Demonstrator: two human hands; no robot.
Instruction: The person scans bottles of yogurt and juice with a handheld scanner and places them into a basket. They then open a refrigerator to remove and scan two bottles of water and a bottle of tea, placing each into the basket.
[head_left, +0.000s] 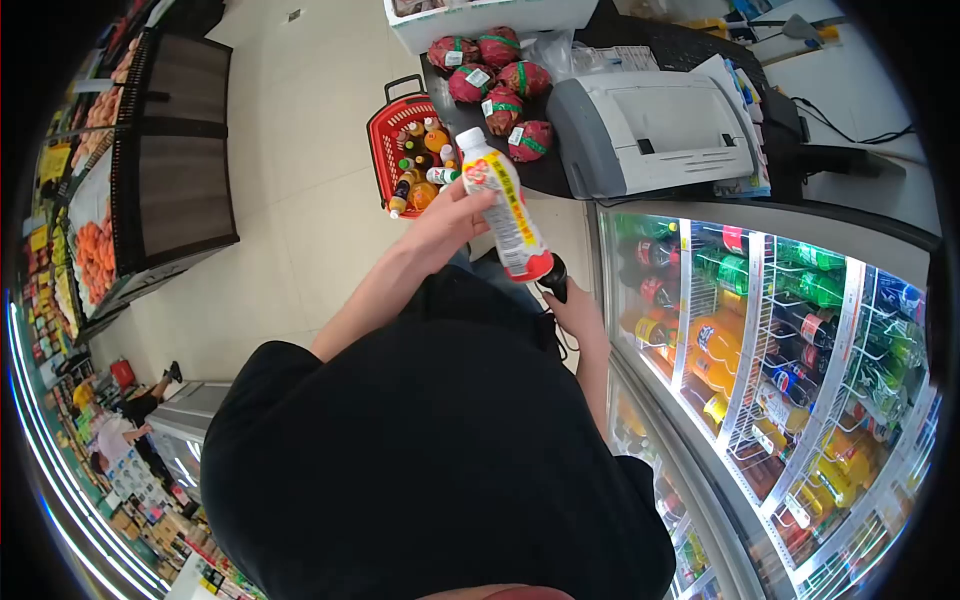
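Observation:
My left hand (452, 218) is closed around a white plastic bottle (507, 215) with a red and yellow label, a white cap and a barcode on its side. The bottle is tilted, its cap pointing up and left. Just below its red base, my right hand (578, 312) grips a black handheld barcode scanner (553, 281), partly hidden behind the bottle. A cable hangs beneath that hand. Beyond the left hand, a red shopping basket (375, 150) holds several drink bottles. Several dragon fruits (503, 108) with green bands and white labels lie on the dark counter (545, 182).
A grey printer-like machine (660, 130) stands on the counter, with a white foam box (490, 22) at its far end. Right of me is a glass-fronted drinks fridge (690, 300). Produce stands (185, 140) line the left, and another person (130, 425) is at lower left.

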